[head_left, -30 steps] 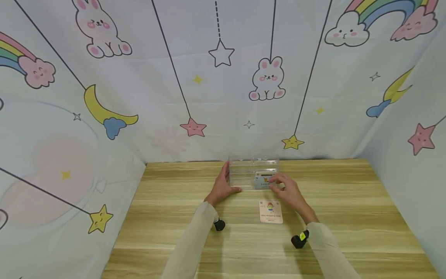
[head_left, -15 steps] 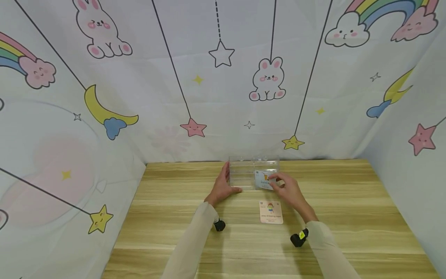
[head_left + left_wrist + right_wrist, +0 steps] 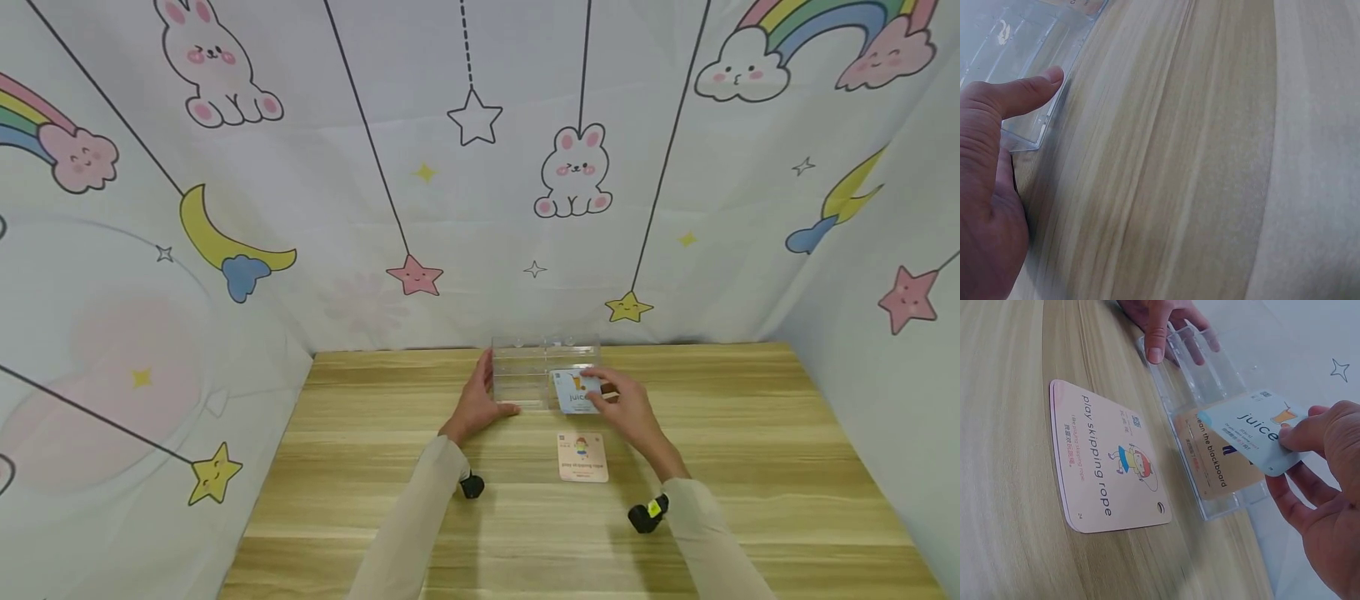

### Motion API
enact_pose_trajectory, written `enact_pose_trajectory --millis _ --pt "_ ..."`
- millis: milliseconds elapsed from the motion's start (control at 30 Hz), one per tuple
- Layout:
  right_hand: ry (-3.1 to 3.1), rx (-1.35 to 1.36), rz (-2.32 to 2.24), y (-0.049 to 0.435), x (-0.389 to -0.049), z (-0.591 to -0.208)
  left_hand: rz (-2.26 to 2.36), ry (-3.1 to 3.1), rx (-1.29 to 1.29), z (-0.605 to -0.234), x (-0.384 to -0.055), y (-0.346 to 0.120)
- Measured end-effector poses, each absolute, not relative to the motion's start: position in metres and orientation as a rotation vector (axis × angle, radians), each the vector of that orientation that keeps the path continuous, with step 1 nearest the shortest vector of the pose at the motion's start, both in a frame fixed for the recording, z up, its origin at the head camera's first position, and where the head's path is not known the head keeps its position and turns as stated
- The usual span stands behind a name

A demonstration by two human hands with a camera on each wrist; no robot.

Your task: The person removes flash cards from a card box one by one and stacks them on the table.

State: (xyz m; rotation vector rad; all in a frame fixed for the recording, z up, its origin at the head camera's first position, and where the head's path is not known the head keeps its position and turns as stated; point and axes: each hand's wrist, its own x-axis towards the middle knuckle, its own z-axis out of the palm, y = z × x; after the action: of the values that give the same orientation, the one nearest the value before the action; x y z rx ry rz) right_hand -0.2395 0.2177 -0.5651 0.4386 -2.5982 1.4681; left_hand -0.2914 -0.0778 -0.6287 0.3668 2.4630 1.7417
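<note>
In the head view my right hand (image 3: 628,410) pinches a light-blue "juice" flash card (image 3: 573,393) at the front right of a clear plastic box (image 3: 519,383). Seen from the right wrist, the juice card (image 3: 1257,430) is tilted above the box, with thumb on its printed face and fingers beneath. An orange-brown "clean the blackboard" card (image 3: 1210,469) lies in the right compartment under it. My left hand (image 3: 478,403) holds the box's left end, thumb along the front edge. The left wrist view shows this thumb on the clear box (image 3: 1035,122).
A small stack of pink "play skipping rope" cards (image 3: 1107,462) lies on the wooden table (image 3: 360,467), in front of the box. Behind the box rises a white printed curtain (image 3: 495,208). Black wrist cameras (image 3: 647,515) hang below both wrists.
The juice card, low in the box's right compartment a second ago, has come up and tilted toward the front right in my right hand. My left hand stays on the box.
</note>
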Motion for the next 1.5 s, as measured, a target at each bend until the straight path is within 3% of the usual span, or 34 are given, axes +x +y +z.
enact_pose_trajectory --millis 867,1500 --pt "-2.714 0.348 1.623 0.23 -0.211 -0.563 1.73 2.46 0.333 -0.625 -0.289 -0.076" --pt "-2.79 0.266 1.76 0.228 -0.19 -0.587 1.734 2.47 0.344 -0.624 -0.288 -0.075"
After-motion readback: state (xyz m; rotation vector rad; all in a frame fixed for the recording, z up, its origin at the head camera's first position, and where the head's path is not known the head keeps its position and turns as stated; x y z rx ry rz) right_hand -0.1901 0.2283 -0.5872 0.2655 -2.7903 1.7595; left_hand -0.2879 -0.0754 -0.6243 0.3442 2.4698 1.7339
